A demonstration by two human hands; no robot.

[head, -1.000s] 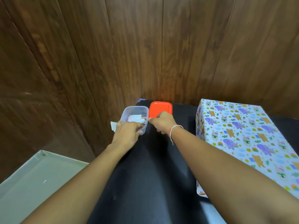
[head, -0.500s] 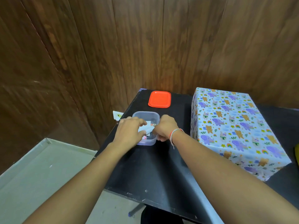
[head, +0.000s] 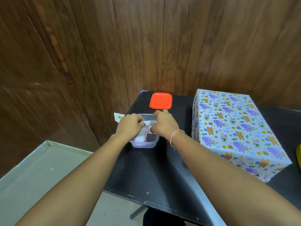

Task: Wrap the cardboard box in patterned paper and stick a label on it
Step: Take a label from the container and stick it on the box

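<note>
A box wrapped in animal-patterned paper (head: 234, 128) stands on the black table (head: 156, 168) at the right. A small clear plastic container (head: 146, 142) sits left of it, with label sheets inside. My left hand (head: 130, 126) and my right hand (head: 164, 123) are together above the container, both pinching a white label (head: 149, 123) between them. A pink-edged label sheet (head: 144, 134) hangs below my fingers into the container. My fingertips hide part of the label.
The container's orange lid (head: 161, 101) lies at the table's back edge. A white card (head: 118, 117) sticks out past the table's left edge. Wood-panelled walls stand behind and to the left. A yellow object (head: 298, 154) shows at the far right. Pale floor lies lower left.
The container came forward from beside the lid. Both hands moved from its rim to above it and now pinch a label lifted out of it.
</note>
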